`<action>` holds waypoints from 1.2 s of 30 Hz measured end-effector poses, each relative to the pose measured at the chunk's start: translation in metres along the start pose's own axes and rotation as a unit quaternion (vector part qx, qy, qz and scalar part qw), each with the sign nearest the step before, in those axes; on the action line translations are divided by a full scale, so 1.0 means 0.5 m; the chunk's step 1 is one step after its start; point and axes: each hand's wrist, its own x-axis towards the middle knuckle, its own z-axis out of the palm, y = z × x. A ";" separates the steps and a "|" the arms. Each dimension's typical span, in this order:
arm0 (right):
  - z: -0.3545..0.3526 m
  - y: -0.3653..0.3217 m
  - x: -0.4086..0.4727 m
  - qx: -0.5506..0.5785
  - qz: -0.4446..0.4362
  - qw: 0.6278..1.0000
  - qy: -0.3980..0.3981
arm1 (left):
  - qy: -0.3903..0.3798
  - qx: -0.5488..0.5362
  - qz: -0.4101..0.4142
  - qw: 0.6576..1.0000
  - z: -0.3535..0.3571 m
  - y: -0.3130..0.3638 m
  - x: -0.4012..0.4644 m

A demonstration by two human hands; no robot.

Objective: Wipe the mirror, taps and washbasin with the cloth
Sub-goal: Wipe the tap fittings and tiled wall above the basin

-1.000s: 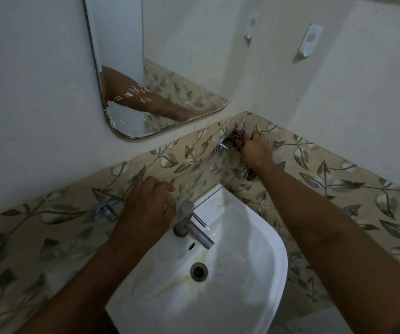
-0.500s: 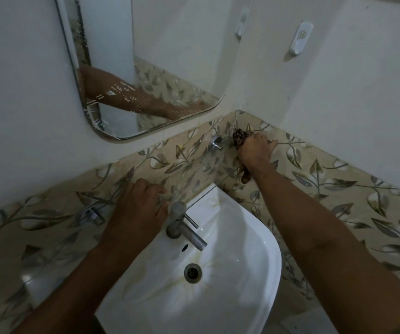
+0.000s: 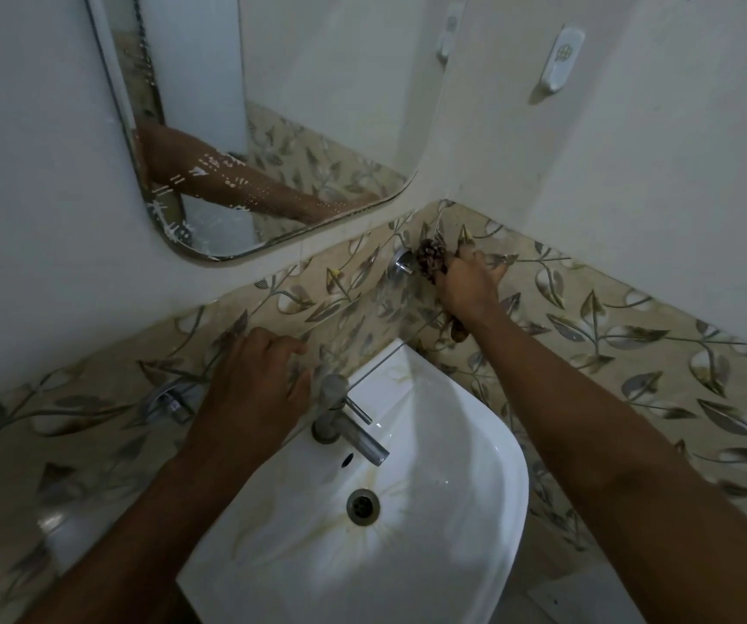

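Beside leaf-patterned tiles [image 3: 610,326], right hand [image 3: 468,286] pressing cloth [image 3: 430,256], white washbasin [image 3: 475,511]

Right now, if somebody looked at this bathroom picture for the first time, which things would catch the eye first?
The white ceramic washbasin, yellow-stained around its drain, fills the lower centre, with a steel tap at its back. Above it, the right hand presses a dark patterned cloth near a chrome wall fitting on the leaf-patterned tiles. The left hand rests behind the tap.
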 end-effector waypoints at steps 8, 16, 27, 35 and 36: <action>-0.007 -0.005 0.014 0.018 0.065 0.998 -0.019 | -0.011 0.007 -0.009 1.000 0.010 -0.003 0.003; -0.008 -0.028 -0.039 0.005 -0.058 0.998 0.037 | -0.010 0.001 -0.009 1.000 0.010 0.005 0.001; -0.006 0.038 -0.006 0.023 -0.030 0.999 -0.017 | -0.004 -0.012 0.010 1.000 0.001 0.000 -0.010; 0.001 0.028 -0.032 0.075 -0.022 0.997 -0.003 | 0.004 -0.011 0.011 1.000 0.001 0.003 -0.012; 0.002 0.023 -0.045 0.078 -0.042 0.996 0.003 | 0.001 -0.007 0.012 1.000 0.002 0.006 -0.011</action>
